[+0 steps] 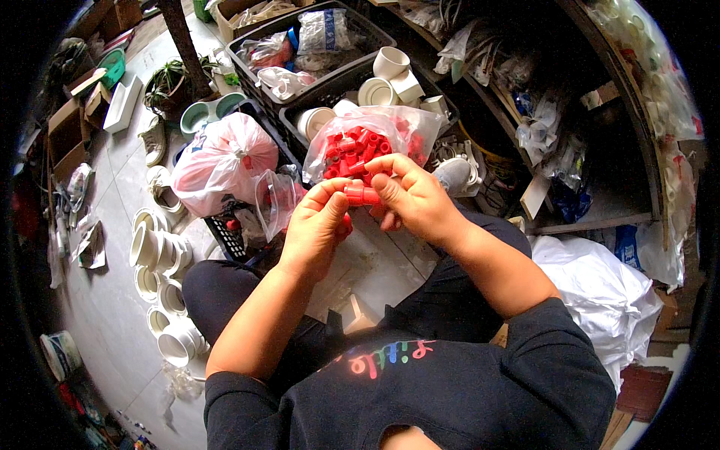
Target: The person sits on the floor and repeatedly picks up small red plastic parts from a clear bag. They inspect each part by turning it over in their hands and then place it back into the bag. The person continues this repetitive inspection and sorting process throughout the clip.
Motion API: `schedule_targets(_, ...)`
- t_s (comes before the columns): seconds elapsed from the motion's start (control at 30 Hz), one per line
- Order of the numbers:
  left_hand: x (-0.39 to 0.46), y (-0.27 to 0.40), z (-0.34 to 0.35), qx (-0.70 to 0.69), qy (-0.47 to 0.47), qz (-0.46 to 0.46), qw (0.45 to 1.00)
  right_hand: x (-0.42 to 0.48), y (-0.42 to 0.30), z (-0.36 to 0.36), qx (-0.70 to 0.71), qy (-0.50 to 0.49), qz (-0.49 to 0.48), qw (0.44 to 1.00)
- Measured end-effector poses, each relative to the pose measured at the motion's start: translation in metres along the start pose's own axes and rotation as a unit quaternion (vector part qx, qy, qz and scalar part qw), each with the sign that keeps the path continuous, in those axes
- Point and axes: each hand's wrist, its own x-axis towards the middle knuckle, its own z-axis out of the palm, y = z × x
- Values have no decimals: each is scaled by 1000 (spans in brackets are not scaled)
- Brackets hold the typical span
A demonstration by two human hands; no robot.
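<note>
Between my two hands is a red plastic pipe fitting (361,195), lying roughly level. My left hand (319,220) pinches its left end between thumb and finger, and more red plastic shows beneath that palm. The fingers of my right hand (413,197) are at the fitting's right end; whether they grip it is hard to tell. Just beyond the hands stands an open clear plastic bag (413,115) full of red pipe fittings (351,147). A tied whitish plastic bag (225,163) with reddish contents sits to the left.
Black plastic crates (315,93) ahead hold bagged parts and white pipe fittings (391,62). More white fittings (160,247) stand on the tiled floor at left, near a potted plant (166,90). Wooden shelving (596,223) and a large white sack (590,298) are at right.
</note>
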Motion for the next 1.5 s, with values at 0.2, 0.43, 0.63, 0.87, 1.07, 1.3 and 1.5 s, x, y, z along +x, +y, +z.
schedule_targets(0.2, 2, -4, 0, -6, 2, 7, 1000, 0, 12, 3, -195, 19, -226, 954)
schedule_targets(0.43, 0, -5, 0, 33, 11, 1, 999, -3, 11, 9, -27, -35, -64, 997)
schedule_targets(0.63, -2, -14, -7, 40, 29, -41, 998, 4, 25, 4, 1, -51, 8, 999)
schedule_targets(0.87, 16, -6, -31, 4, 118, -59, 991, 92, 81, -32, -47, -17, 81, 995)
schedule_targets(1.07, 32, 4, -35, -110, 108, -52, 987, 186, 116, -50, -70, 91, 60, 992)
schedule_targets(1.3, 43, 8, -51, -110, 136, -15, 984, 187, 119, -61, -165, 57, 51, 983)
schedule_targets(1.5, 50, 12, -48, -144, 146, 8, 979, 166, 123, -40, -565, -14, -147, 812)
